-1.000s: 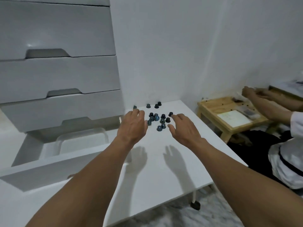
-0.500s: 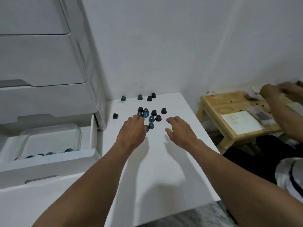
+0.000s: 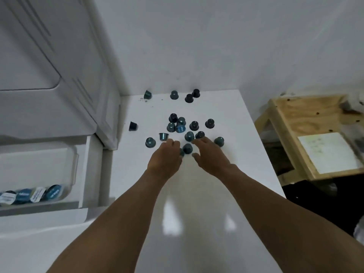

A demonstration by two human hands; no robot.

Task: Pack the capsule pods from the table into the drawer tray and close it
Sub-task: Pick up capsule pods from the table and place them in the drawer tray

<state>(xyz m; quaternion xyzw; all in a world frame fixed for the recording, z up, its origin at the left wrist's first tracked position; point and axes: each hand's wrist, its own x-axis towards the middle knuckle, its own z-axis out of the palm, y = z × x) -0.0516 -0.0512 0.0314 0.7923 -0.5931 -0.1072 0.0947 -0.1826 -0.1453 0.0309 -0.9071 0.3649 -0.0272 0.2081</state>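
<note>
1. While nothing is actually pinched yet, the left hand [image 3: 164, 158] is seen palm-down with fingers loosely spread over the near edge of the capsule pods [image 3: 187, 133], one pod [image 3: 181, 152] half hidden under it; the right hand [image 3: 208, 154] is spread the same way, with another pod [image 3: 187, 148] sitting between the two hands.
2. Compared with a second ago, both hands are lower and right at the cluster, so a grab looks about to be started, not finished.
3. Most pods are left on the white table [image 3: 206, 194]: a tight bunch in the middle, a few strays by the back wall, one tipped pod [image 3: 133, 126] beside the cabinet [image 3: 59, 66].
4. The drawer [image 3: 84, 174] is left open on the left, and only a handful of pods [image 3: 31, 196] are seen in the clear tray [image 3: 73, 164], so lots is still to be done.
5. A wooden stool [image 3: 315, 119] is kept well apart on the right; nothing is blocking the way really, though the cabinet corner has to be cleared on each trip.
</note>
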